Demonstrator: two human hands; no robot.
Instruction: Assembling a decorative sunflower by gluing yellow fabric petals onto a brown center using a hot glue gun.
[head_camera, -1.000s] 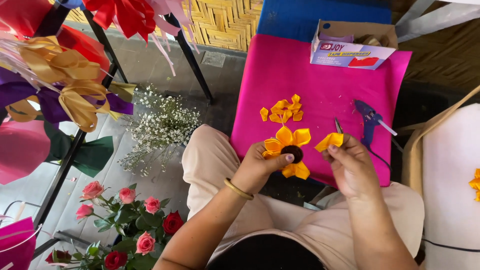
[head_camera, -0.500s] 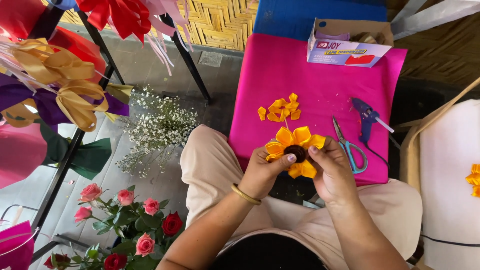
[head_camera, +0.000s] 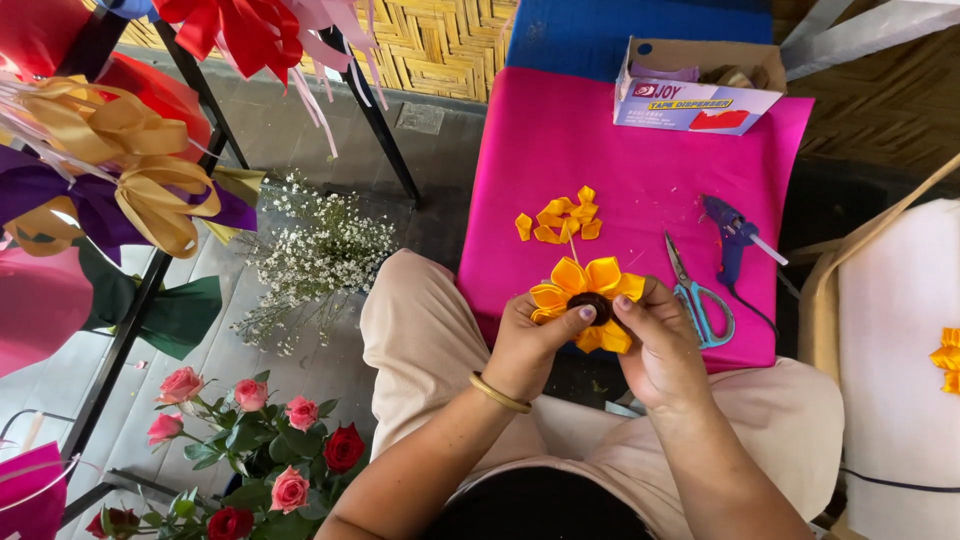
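Your left hand (head_camera: 528, 343) and right hand (head_camera: 655, 345) both pinched the folded-petal yellow ribbon sunflower (head_camera: 588, 301), thumbs pressed on its dark round centre, over the pink sheet (head_camera: 640, 170); loose petals (head_camera: 561, 219) lay at twelve o'clock.

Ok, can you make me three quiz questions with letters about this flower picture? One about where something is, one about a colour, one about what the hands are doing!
1. Where are the scissors?
A. on the pink sheet
B. in the box
C. on the floor

2. What colour are the loose petals?
A. blue
B. yellow-orange
C. white

3. What holds the paper flower?
A. nothing
B. left hand only
C. both hands, left and right hand

Answers: 1 A, they lie on the sheet beside the glue gun. 2 B, the pile matches the flower. 3 C, both thumbs press its dark middle.
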